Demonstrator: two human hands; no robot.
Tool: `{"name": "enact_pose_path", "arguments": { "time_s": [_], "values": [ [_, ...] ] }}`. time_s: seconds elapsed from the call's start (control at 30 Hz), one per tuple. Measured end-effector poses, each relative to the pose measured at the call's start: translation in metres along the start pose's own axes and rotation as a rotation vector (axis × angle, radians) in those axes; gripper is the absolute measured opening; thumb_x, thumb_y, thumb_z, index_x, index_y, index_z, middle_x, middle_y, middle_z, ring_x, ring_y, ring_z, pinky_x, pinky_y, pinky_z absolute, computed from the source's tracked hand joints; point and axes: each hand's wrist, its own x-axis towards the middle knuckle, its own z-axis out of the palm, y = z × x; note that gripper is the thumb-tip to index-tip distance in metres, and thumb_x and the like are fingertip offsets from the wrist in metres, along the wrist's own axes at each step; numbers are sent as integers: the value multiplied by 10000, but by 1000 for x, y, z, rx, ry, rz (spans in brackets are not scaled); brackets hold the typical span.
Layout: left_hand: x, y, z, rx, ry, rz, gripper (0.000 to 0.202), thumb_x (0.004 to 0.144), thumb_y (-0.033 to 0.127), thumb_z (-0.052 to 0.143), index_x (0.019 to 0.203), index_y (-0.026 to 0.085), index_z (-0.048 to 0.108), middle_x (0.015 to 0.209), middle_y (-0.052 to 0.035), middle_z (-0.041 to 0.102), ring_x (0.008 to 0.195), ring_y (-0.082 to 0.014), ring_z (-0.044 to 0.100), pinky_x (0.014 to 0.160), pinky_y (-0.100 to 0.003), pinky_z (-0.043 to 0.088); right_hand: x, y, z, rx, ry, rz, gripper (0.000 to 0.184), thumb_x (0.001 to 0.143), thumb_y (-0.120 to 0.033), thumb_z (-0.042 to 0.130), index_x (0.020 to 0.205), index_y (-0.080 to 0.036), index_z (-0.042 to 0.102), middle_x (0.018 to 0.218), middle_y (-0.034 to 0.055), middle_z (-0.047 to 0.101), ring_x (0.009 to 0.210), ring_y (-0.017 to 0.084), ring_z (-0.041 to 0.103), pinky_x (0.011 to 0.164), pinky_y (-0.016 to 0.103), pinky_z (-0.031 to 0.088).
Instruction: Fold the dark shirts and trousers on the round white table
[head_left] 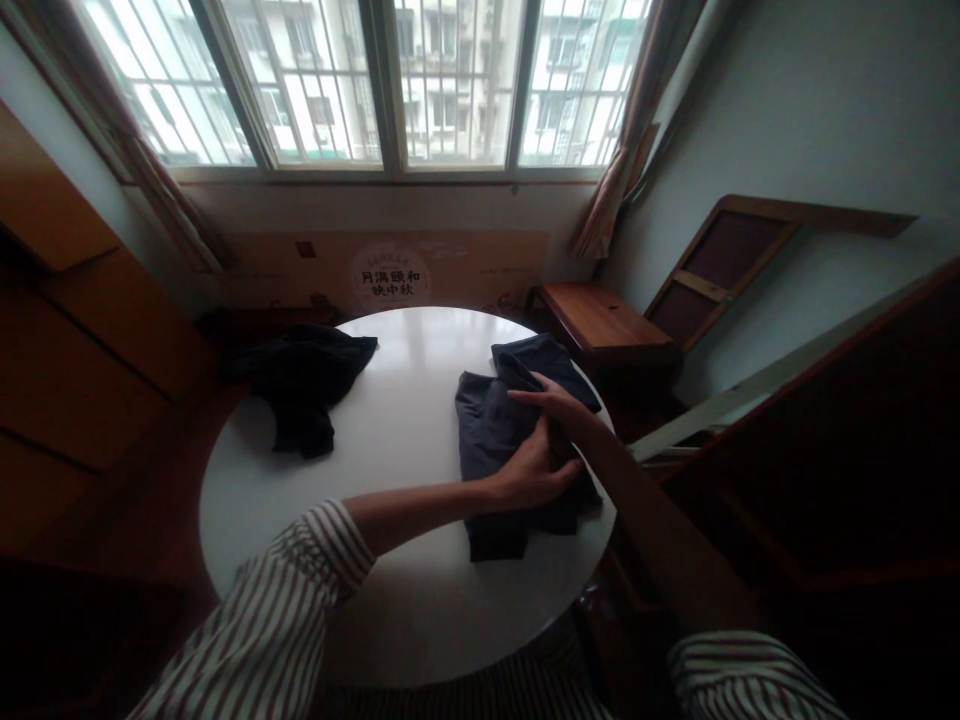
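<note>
A dark grey-blue folded garment (491,430) lies on the right side of the white round table (397,430). My left hand (531,472) reaches across it, fingers bent around dark cloth at its right part. Just beyond, my right hand (559,405) rests over the garment's upper right, its fingers stretched out to the left and apart. Behind the hands is another folded dark garment (551,358), near the table's far right edge. The cloth under my palms is partly hidden, and the dark layers are hard to tell apart.
A rumpled black garment (307,370) hangs partly over the table's left edge. Beyond the right side stands a wooden stool (600,315), with a wooden frame (724,260) against the wall. A printed panel (465,265) is below the barred window.
</note>
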Motion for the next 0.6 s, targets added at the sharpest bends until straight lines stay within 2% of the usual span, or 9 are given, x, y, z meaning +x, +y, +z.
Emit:
{"name": "enact_pose_path", "arguments": {
  "time_s": [0.07, 0.13, 0.23, 0.3, 0.37, 0.43, 0.5, 0.6],
  "values": [
    [-9, -13, 20, 54, 16, 21, 862, 863, 281, 645, 1552, 148, 144, 1238, -158, 546, 1031, -248, 604, 965, -462, 518, 12, 3, -2, -68, 48, 23, 447, 690, -234, 751, 1126, -155, 690, 772, 27, 738, 684, 201, 679, 687, 306, 564],
    [-20, -18, 31, 135, 15, 63, 869, 866, 285, 625, 1551, 126, 115, 1290, -188, 495, 1116, -278, 562, 1016, -499, 482, 24, 5, -1, -108, 97, 28, 365, 727, -235, 702, 1079, -137, 701, 771, 37, 742, 685, 200, 679, 698, 309, 560],
    [-37, -9, 38, 261, -57, 211, 821, 864, 255, 601, 1533, 98, 151, 1356, -221, 437, 1270, -315, 463, 1103, -522, 402, 35, 3, 2, -183, 187, 22, 339, 799, -303, 662, 1085, -121, 688, 834, 64, 752, 759, 223, 689, 734, 321, 553],
    [-46, 3, 32, 293, -125, 294, 745, 872, 226, 583, 1514, 124, 218, 1387, -211, 424, 1306, -301, 449, 1111, -491, 406, 35, -2, 1, -246, 255, 6, 379, 831, -332, 646, 1133, -105, 662, 917, 92, 752, 852, 240, 691, 794, 331, 541],
    [-49, 14, 15, 317, -175, 340, 630, 882, 194, 571, 1464, 159, 332, 1373, -183, 462, 1274, -271, 496, 1075, -442, 451, 28, -7, -4, -305, 325, -26, 449, 843, -325, 648, 1226, -95, 612, 1024, 124, 738, 963, 251, 677, 880, 342, 511],
    [-43, 19, -15, 373, -137, 345, 461, 900, 139, 533, 1356, 173, 475, 1292, -146, 548, 1184, -235, 566, 1025, -404, 486, 13, -9, -12, -451, 405, -92, 490, 858, -314, 644, 1290, -97, 568, 1066, 144, 723, 1014, 259, 666, 928, 352, 482],
    [-27, 14, -57, 466, -3, 291, 337, 915, 77, 477, 1227, 158, 577, 1180, -119, 624, 1079, -205, 613, 980, -380, 497, -10, -4, -20, -675, 423, -138, 483, 876, -360, 638, 1282, -106, 573, 1005, 145, 730, 972, 272, 683, 899, 355, 490],
    [11, -7, -121, 640, 255, 44, 235, 936, 104, 502, 1129, 105, 635, 1095, -125, 669, 986, -191, 624, 950, -354, 476, -50, 15, -26, -922, 280, -80, 587, 836, -499, 681, 1272, -122, 573, 946, 145, 737, 909, 307, 706, 803, 352, 520]
  ]
}}
